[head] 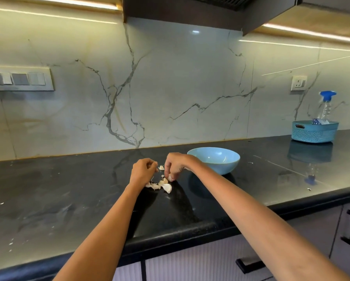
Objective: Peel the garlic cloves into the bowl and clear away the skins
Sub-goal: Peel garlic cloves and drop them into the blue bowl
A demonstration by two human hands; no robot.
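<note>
Two hands [143,171] [175,165] over garlic cloves [162,184] (one bowl [215,161] beside)

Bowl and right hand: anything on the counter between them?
No. In the head view, only bare black counter shows between the right hand and the blue bowl; the garlic cloves lie nearer the person.

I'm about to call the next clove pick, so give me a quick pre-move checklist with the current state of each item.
1. Bowl within reach, right of the hands: ok.
2. Bowl interior free to take cloves: ok, nothing visible inside.
3. Right hand has a clove: ok, fingertips pinch one at the countertop.
4. Left hand free: cannot tell, fingers curled, contents too small to see.
5. Garlic pile lies between the hands: ok.
6. Skins cleared: not ok, white bits remain scattered on the countertop.
</note>
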